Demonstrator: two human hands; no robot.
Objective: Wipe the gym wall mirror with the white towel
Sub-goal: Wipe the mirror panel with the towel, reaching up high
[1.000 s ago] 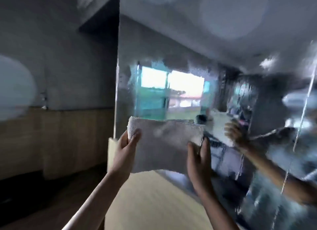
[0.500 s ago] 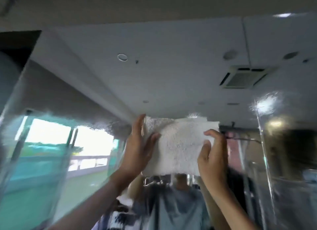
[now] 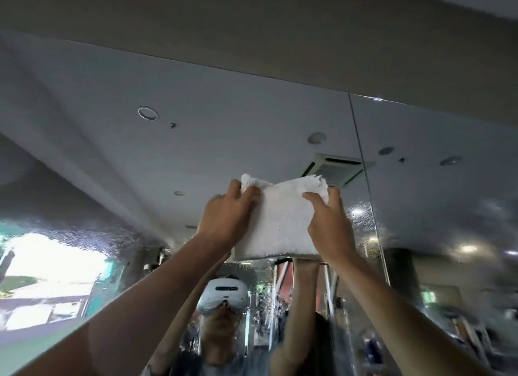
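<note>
The white towel [image 3: 280,221] is folded into a pad and pressed flat against the wall mirror [image 3: 196,140], high up in front of me. My left hand [image 3: 224,218] holds the towel's left edge, thumb curled over its upper corner. My right hand [image 3: 328,224] grips the right edge, fingers wrapped over the top. Both arms reach upward. The glass below the towel is speckled with water droplets and streaks.
A vertical seam [image 3: 364,179] between mirror panels runs just right of the towel. The mirror's top edge [image 3: 252,73] meets the wall above. The mirror reflects a ceiling vent, lights, a bright window at left, and a person wearing a white headset.
Both hands have carried the towel up the mirror, from low at the left edge to high on the glass. The view has tilted upward with them.
</note>
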